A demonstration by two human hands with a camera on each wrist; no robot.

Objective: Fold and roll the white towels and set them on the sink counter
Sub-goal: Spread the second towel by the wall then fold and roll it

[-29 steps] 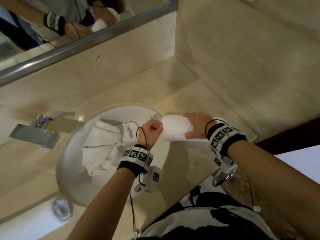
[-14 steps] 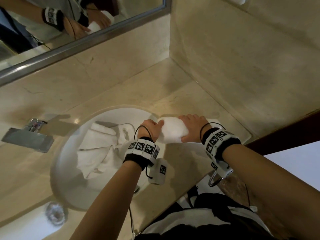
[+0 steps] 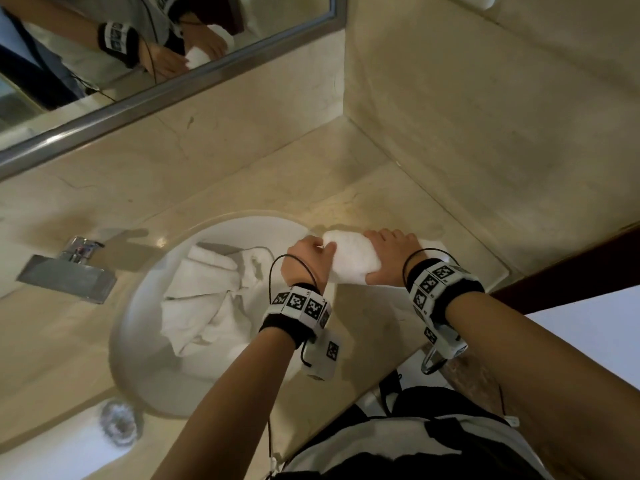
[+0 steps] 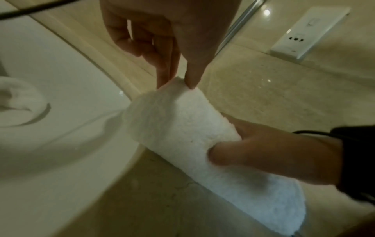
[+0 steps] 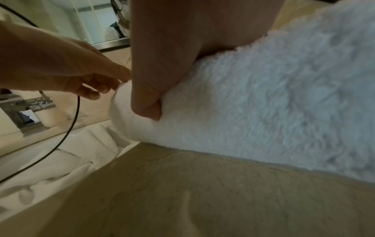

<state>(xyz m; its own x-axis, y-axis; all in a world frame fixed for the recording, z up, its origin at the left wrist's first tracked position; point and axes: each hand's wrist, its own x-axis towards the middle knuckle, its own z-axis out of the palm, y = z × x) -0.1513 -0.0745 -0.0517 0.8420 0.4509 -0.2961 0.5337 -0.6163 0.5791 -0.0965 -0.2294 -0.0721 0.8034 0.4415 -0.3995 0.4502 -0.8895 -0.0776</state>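
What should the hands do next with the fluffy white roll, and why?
Probably tuck in the roll's end and let it rest. The rolled towel already lies on the counter beside the sink. The right hand wraps it, and the left hand pinches the end that looks loose. More towels wait crumpled in the sink.

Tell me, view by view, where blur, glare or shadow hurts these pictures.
Head view: fairly sharp, wide-angle bend in the mirror frame, arm shadows on the counter. Left wrist view: dim and soft, the rolled towel lacks texture, small glints on the wall. Right wrist view: right hand looms large and blurred; towel pile close up, soft.
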